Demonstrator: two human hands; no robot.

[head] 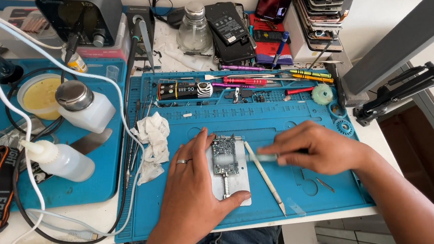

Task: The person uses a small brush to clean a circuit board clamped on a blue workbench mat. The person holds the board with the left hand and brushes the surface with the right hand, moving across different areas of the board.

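A small circuit board (224, 152) sits clamped on a silver metal holder plate (231, 181) in the middle of a blue repair mat (258, 118). My left hand (193, 184), with a ring on one finger, lies flat against the plate's left side and steadies it. My right hand (316, 147) grips a pale, blurred tool (262, 157) whose tip reaches the board's right edge. A white pointed pick (265, 178) lies on the mat just right of the plate.
A crumpled tissue (153, 140) lies left of the board. Squeeze bottles (60, 159) and a liquid dispenser (84, 105) stand on the left mat. Screwdrivers (255, 79), tweezers, stacked phones (320, 11) and a glass bottle (194, 30) crowd the back. White cables (24, 128) loop left.
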